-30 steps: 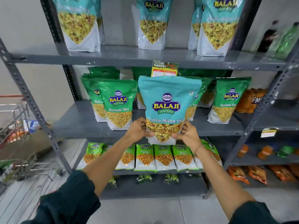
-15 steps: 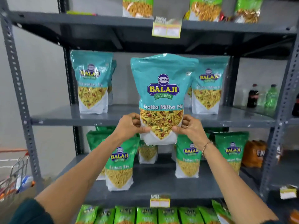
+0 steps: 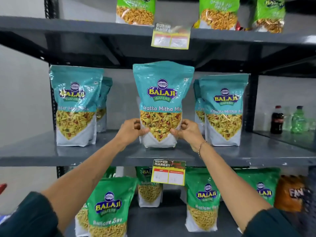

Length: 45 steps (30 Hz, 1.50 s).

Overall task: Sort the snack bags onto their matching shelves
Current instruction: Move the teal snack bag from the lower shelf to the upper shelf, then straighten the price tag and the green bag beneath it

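both hands' grip, left hand [image 3: 130,130] and right hand [image 3: 189,131], clamped on one teal bag [image 3: 162,103], perhaps four more alongside

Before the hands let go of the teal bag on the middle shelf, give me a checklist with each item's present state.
1. Matching shelf: held Khatta Mitha Mix bag stands between teal bags of the same kind, left neighbour and right neighbour: ok.
2. Bag base on the middle shelf: appears to rest on it: ok.
3. Upright, label facing out: ok.
4. Clear of neighbours: gaps on both sides: ok.
5. Grip: left hand and right hand both clasp the lower sides: ok.
6. Will it stand alone once released: cannot tell.
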Each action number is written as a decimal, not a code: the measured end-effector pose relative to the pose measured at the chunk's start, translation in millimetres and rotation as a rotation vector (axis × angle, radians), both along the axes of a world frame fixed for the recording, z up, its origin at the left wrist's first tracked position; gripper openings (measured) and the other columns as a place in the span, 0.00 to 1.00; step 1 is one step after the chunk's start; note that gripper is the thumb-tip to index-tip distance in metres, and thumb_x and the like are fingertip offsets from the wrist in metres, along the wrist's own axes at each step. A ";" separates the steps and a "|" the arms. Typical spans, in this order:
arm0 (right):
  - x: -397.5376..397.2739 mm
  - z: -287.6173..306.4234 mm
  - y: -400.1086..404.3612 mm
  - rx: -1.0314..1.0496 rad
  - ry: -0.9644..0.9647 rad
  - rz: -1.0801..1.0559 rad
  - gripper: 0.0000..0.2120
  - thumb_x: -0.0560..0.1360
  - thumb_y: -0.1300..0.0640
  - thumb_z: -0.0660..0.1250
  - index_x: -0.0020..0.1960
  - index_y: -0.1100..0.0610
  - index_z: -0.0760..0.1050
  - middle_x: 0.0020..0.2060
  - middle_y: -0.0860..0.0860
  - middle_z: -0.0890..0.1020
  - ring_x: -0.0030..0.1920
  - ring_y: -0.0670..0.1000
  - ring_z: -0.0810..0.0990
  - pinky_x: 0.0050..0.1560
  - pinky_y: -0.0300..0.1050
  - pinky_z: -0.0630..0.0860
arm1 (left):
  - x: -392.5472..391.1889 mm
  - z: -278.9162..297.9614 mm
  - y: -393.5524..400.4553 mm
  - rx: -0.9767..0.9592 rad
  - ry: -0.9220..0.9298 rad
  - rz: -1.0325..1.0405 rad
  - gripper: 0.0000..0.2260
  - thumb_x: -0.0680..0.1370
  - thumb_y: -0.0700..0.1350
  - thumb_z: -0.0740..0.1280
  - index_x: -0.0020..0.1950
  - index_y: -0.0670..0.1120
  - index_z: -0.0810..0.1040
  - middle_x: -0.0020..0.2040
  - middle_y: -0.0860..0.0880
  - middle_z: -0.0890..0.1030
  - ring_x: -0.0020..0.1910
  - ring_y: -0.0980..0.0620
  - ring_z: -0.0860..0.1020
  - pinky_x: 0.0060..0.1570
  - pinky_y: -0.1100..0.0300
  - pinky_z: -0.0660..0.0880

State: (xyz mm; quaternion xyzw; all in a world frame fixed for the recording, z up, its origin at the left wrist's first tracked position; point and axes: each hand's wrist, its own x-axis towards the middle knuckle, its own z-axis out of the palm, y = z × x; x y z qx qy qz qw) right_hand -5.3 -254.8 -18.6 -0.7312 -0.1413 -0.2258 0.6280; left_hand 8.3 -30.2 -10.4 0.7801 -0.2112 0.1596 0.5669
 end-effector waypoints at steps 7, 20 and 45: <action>46.0 -0.8 -6.6 -0.058 0.051 -0.002 0.18 0.64 0.63 0.75 0.49 0.58 0.72 0.46 0.51 0.81 0.54 0.54 0.79 0.56 0.52 0.78 | 45.3 -6.2 -9.9 0.025 0.026 0.023 0.17 0.71 0.41 0.72 0.59 0.42 0.76 0.54 0.47 0.82 0.53 0.50 0.80 0.55 0.56 0.76; 54.0 -7.0 -4.5 -0.173 0.107 -0.029 0.23 0.69 0.58 0.72 0.60 0.58 0.67 0.55 0.53 0.77 0.57 0.51 0.75 0.59 0.46 0.73 | 57.7 -15.5 -12.6 0.104 0.041 0.021 0.12 0.74 0.45 0.69 0.56 0.46 0.75 0.57 0.47 0.81 0.58 0.47 0.78 0.62 0.46 0.73; -111.3 -157.6 126.8 -0.015 -0.031 -0.095 0.03 0.74 0.60 0.64 0.44 0.55 0.77 0.34 0.53 0.81 0.35 0.50 0.79 0.38 0.45 0.78 | -114.1 -163.6 40.3 -0.242 0.017 0.078 0.07 0.79 0.43 0.60 0.50 0.43 0.77 0.37 0.50 0.80 0.37 0.56 0.78 0.41 0.61 0.77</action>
